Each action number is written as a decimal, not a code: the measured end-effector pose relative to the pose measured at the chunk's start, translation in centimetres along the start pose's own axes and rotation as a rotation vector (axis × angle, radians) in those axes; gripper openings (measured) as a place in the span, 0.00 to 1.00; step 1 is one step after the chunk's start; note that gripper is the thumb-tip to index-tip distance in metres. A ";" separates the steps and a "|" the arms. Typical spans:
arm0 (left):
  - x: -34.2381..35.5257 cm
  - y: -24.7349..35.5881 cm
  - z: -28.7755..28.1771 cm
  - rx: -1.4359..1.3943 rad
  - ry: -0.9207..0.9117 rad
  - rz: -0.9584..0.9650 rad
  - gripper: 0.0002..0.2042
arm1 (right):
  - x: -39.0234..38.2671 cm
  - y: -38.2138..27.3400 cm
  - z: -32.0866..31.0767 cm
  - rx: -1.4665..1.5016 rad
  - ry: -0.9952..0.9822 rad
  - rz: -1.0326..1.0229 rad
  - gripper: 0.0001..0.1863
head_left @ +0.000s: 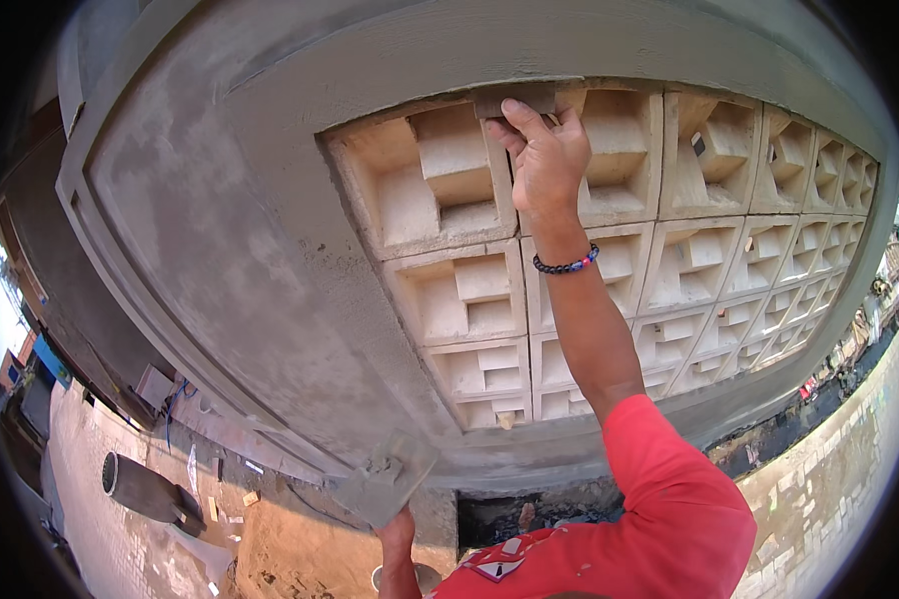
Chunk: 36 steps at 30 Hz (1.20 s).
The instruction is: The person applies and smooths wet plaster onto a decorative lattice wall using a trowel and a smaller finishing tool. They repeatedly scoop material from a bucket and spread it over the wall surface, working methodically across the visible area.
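My right hand [544, 155] reaches up and pinches a small flat dark scraper [509, 98]. Its blade lies along the upper edge of the opening, where the grey plaster [420, 60] meets the pale breeze blocks [459, 165]. A dark beaded bracelet circles that wrist. Low in the view, my left hand [398, 531] grips a grey, flat trowel [385, 484] from below. Some wet mortar [378, 467] sits on its face. The trowel's handle is hidden by the fingers and the plate.
A plastered ledge [170, 329] runs down the wall's left side. On the ground at lower left lie a dark barrel [145, 486], scraps and sandy soil [300, 554]. A dark trench [539, 509] follows the wall's foot, with paving [819, 499] at right. A bucket [425, 577] is partly visible below.
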<state>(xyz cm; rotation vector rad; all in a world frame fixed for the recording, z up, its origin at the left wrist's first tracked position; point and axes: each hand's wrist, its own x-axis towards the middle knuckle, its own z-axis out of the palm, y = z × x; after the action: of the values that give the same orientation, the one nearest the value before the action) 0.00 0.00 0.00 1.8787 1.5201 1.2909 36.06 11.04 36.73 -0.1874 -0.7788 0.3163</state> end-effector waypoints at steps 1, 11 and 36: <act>0.4 -0.2 0.0 -0.004 -0.030 -0.014 0.22 | 0.4 -0.9 -0.7 -0.012 0.012 -0.022 0.27; -0.1 4.4 3.2 0.088 -0.110 -0.031 0.25 | 7.5 -11.0 -12.8 -0.020 0.093 -0.178 0.18; -1.0 8.2 8.1 0.082 -0.150 0.158 0.20 | 17.7 -25.3 -18.0 -1.466 0.264 -0.716 0.26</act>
<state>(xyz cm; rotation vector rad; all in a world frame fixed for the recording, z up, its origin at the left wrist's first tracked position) 11.25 -1.74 1.91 2.1330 1.3914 1.1383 66.04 -7.41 42.90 -1.2544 -0.6315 -1.0051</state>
